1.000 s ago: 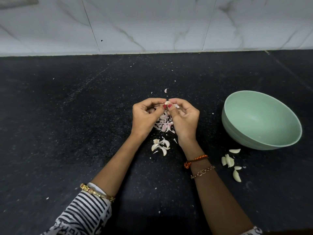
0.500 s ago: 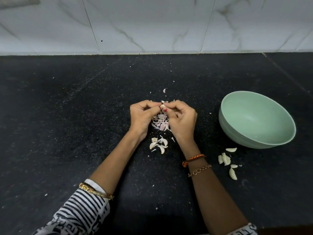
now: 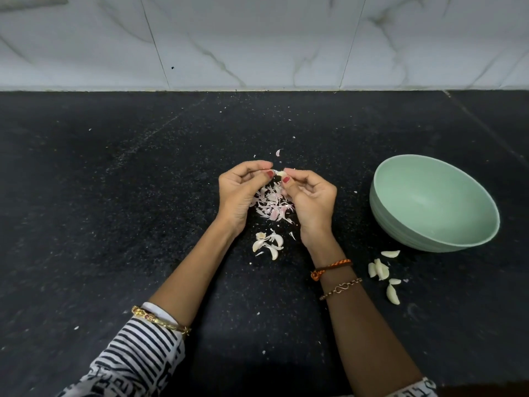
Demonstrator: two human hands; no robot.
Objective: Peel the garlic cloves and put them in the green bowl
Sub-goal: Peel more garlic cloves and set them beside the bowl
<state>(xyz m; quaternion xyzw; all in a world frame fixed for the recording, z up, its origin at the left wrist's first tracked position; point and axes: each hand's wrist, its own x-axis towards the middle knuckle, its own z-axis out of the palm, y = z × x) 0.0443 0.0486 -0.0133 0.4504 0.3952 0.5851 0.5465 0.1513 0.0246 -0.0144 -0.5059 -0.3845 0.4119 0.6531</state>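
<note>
Striped sleeve point(image 3: 137, 351), wrist bracelets point(image 3: 335, 277)

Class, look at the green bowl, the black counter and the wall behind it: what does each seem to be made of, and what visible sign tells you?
Green bowl: probably matte plastic or melamine; even pale colour, soft sheen, faint ridges outside. Counter: likely polished black granite; fine pale speckles. Wall: marble-look tiles, possibly ceramic; grey veins, thin straight joints.

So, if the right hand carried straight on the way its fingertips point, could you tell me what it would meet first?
Its fingertips point left, so the right hand would likely first meet the left hand, just past the garlic clove that both pinch; depth is hard to judge.
</note>
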